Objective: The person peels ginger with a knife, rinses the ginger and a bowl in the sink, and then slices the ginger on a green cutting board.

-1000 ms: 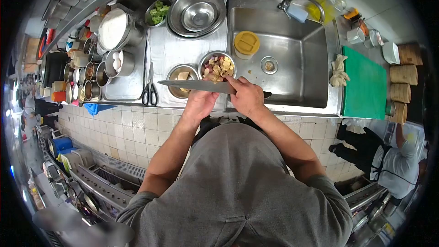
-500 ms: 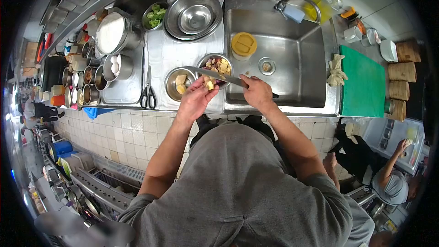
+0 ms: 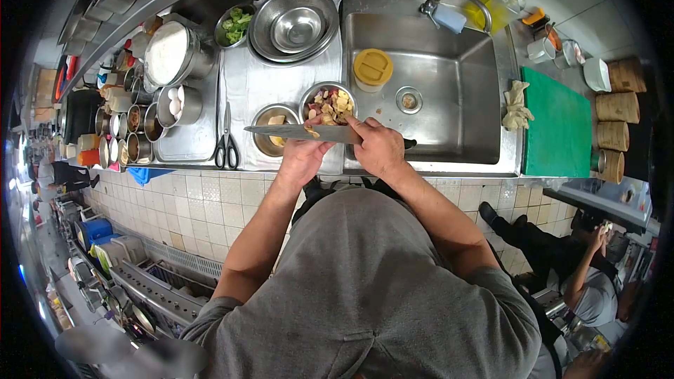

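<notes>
My right hand (image 3: pixel 381 149) is closed round the handle end of a large knife (image 3: pixel 309 133), whose blade points left. Under the blade, my left hand (image 3: pixel 303 159) is closed on a small yellowish piece (image 3: pixel 312 132), mostly hidden by the knife. Just beyond the blade stands a metal bowl (image 3: pixel 304 107) of cut yellow and purplish pieces (image 3: pixel 333 104). Left of it, a second metal bowl (image 3: pixel 260 143) holds pale peeled pieces (image 3: pixel 277 121), partly covered by the blade.
Black scissors (image 3: pixel 226 149) lie left of the bowls. To the right is a sink (image 3: pixel 477 98) with a yellow-lidded container (image 3: pixel 373 69), then a green board (image 3: pixel 558 123) and a cloth (image 3: pixel 517 107). Stacked bowls (image 3: pixel 298 27) stand behind. Another person (image 3: pixel 593 288) is at the lower right.
The knife has swung down to lie nearly level across my left hand, its tip now farther left. My right hand has moved left. The other person has shifted, and an open drawer there has changed position.
</notes>
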A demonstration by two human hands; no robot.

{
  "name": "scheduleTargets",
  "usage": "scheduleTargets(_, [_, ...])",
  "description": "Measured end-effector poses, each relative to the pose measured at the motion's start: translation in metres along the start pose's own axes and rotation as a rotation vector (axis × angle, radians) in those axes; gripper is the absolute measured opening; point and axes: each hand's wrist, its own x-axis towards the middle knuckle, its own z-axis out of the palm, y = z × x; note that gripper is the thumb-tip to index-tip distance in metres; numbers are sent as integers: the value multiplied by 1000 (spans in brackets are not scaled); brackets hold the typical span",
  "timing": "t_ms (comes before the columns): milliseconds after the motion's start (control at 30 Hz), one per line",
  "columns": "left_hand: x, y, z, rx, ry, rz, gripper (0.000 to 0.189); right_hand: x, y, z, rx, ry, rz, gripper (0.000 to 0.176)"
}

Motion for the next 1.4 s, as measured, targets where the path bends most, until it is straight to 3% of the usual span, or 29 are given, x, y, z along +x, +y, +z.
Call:
scheduleTargets(100, [2,-3,-7,-4,8,-1,41,0,0,-1,13,-23,5,59])
scheduleTargets(300, [2,2,-3,21,-6,-26,36,3,10,7,-6,-43,22,58])
scheduleTargets(467, [-2,16,-4,34,-32,-88,31,7,60,21,-7,-39,128,51])
scheduleTargets(500, [-5,20,0,37,5,-72,28,7,61,19,-48,44,106,42])
scheduleTargets(633, [-2,18,-6,33,30,-78,25,4,54,13,-5,-77,159,48])
scheduleTargets(700, [2,12,-11,55,-40,-69,26,1,41,24,32,44,31,49])
scheduleTargets(833, [1,7,-2,40,28,-82,27,-1,13,15,81,55,-16,52])
scheduleTargets(1167, [-5,12,-16,118,-10,-128,31,4,69,23,1,-104,194,48])
scheduleTargets(1400, [4,-4,-31,133,30,-93,28,3,26,17,107,-69,118,49])
